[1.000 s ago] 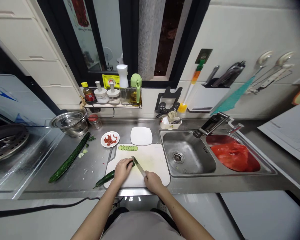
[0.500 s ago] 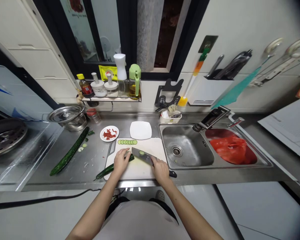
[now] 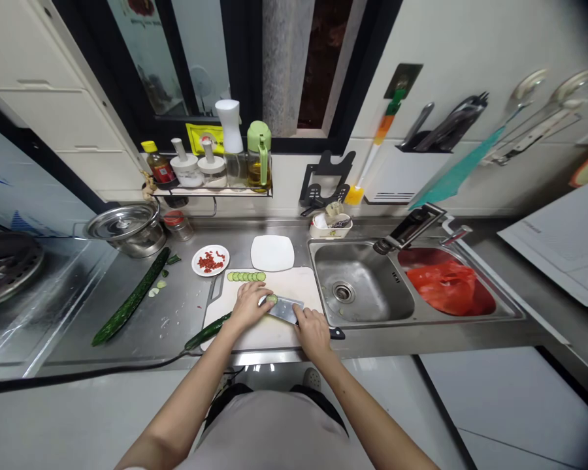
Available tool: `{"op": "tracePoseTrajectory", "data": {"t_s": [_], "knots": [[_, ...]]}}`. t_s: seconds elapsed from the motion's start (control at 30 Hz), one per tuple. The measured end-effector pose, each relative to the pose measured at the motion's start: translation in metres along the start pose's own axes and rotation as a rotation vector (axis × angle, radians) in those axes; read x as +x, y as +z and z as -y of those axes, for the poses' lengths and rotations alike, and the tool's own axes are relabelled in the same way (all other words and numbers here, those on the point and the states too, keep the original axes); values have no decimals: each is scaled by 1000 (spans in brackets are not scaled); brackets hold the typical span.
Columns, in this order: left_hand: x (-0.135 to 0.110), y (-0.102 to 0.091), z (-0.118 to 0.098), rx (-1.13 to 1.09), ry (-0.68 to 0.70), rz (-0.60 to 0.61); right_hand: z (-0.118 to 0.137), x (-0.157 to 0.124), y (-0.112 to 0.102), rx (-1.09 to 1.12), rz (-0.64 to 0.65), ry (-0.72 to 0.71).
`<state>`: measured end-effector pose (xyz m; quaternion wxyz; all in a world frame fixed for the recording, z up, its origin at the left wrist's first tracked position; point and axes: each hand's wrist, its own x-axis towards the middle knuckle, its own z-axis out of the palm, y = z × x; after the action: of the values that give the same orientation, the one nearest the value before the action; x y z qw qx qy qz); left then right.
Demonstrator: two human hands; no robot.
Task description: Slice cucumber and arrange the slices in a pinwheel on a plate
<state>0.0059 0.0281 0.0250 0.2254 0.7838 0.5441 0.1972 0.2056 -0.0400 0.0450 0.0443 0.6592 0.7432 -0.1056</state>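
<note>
My right hand (image 3: pixel 314 331) is wrapped round the black handle of a kitchen knife (image 3: pixel 285 311), its broad blade tilted above the white cutting board (image 3: pixel 304 284). The fingers of my left hand (image 3: pixel 249 305) are closed at a round cucumber slice (image 3: pixel 271 298) by the blade's far end. Under my left wrist lies the cut cucumber (image 3: pixel 208 333), its right part hidden by the hand. A row of overlapping cucumber slices (image 3: pixel 246 277) lies along the board's back edge.
Behind the board are a white plate (image 3: pixel 272 253) and a dish of chopped red pieces (image 3: pixel 210 260). A whole cucumber (image 3: pixel 132 300) and a lidded steel pot (image 3: pixel 127 228) stand left. The sink (image 3: pixel 367 281) is right; a red bag (image 3: pixel 445 286) lies in its second basin.
My left hand has moved off the cut cucumber, right and up, to the slice on the blade. The knife blade has turned slightly, and the view has shifted a little.
</note>
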Motion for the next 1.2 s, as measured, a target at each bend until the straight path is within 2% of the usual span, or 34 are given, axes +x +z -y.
{"op": "tracePoseTrajectory", "data": {"t_s": [0.23, 0.3, 0.47, 0.6, 0.9, 1.03, 1.2], "knots": [[6, 5, -6, -103, -52, 10, -6, -6, 7, -11, 8, 20], [10, 7, -2, -163, -126, -19, -10, -8, 9, -13, 15, 34], [32, 12, 19, -222, -419, -126, -22, -11, 17, -8, 32, 94], [53, 14, 26, -153, -518, -120, -30, -13, 23, 2, 29, 134], [82, 26, 28, 4, -506, -18, -39, -14, 24, 16, 31, 167], [88, 28, 29, 126, -466, -27, -41, -14, 24, 35, 33, 183], [89, 30, 30, 167, -428, -34, -44, -12, 23, 42, 34, 193]]}}
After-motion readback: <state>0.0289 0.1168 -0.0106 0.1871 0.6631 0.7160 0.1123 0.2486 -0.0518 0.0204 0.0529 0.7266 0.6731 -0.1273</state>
